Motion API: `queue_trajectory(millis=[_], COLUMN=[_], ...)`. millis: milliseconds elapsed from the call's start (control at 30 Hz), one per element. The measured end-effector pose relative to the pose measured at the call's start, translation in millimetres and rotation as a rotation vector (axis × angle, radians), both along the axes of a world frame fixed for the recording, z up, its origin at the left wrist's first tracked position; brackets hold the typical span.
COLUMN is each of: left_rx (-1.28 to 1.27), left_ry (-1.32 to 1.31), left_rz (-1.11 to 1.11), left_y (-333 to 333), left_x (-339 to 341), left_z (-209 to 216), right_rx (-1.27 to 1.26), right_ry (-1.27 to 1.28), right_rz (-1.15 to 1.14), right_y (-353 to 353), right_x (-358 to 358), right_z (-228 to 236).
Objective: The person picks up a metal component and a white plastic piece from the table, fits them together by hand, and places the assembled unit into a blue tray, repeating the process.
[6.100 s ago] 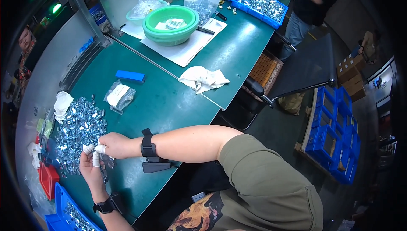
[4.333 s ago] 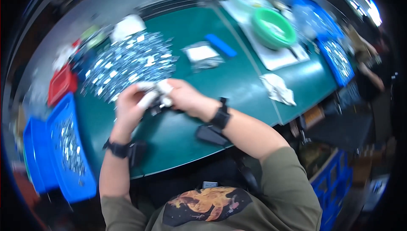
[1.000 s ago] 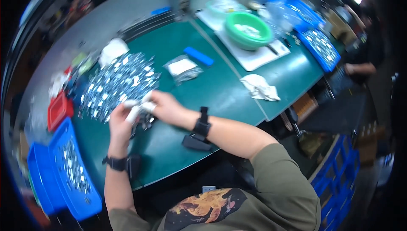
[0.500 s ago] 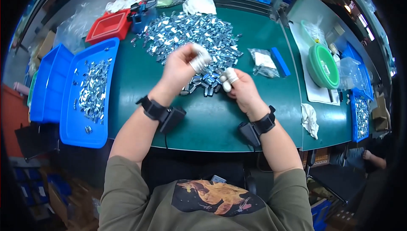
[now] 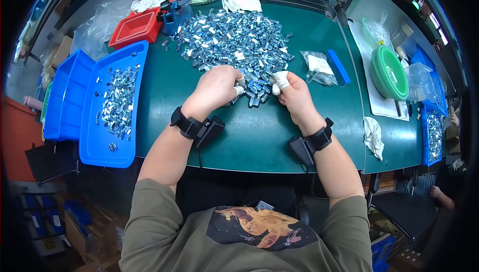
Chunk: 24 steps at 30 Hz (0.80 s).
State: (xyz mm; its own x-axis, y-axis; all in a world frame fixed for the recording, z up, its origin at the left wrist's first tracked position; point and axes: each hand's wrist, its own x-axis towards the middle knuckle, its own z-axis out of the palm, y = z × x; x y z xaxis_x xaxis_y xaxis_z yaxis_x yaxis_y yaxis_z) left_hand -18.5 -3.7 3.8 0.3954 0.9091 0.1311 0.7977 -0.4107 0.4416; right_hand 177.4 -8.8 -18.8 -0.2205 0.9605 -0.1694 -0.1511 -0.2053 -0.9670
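A broad heap of small, shiny metal pieces (image 5: pixel 239 37) lies on the green tabletop, with a looser cluster (image 5: pixel 257 92) at its near edge. My left hand (image 5: pixel 217 87) is at the left side of that cluster, its fingers curled and thumb drawn in. White finger covers wrap its fingertips. Across from it, my right hand (image 5: pixel 297 100) has its covered thumb and fingers pinched together at the cluster's right side. What either hand grips, if anything, is too small or hidden to make out. Both wrists carry black strapped devices.
Left of the heap, a blue tray (image 5: pixel 107 157) holds more metal pieces, beside another blue bin (image 5: pixel 62 107). Red trays (image 5: pixel 134 28) stand at the back left. To the right are a plastic bag (image 5: pixel 319 67), a blue bar (image 5: pixel 339 66), a white cloth (image 5: pixel 373 138) and green basins (image 5: pixel 389 72).
My left hand has come down from above the heap to the cluster's left side. My right hand stays by the cluster's right side. The whole view has shifted slightly.
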Motion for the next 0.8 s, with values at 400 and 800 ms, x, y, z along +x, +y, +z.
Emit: queue_trajectory(millis=[400,800], left_rx=[0.028,-0.171], left_ry=[-0.233,-0.657], left_rz=[-0.080,-0.029], left_y=[-2,0], left_x=[16,27], left_z=[7,-5], right_rx=[0.425,0.223], right_ry=[-0.406,-0.130], right_rz=[-0.023,-0.055], right_y=[5,9], right_x=[0,0], right_z=[-17,-26])
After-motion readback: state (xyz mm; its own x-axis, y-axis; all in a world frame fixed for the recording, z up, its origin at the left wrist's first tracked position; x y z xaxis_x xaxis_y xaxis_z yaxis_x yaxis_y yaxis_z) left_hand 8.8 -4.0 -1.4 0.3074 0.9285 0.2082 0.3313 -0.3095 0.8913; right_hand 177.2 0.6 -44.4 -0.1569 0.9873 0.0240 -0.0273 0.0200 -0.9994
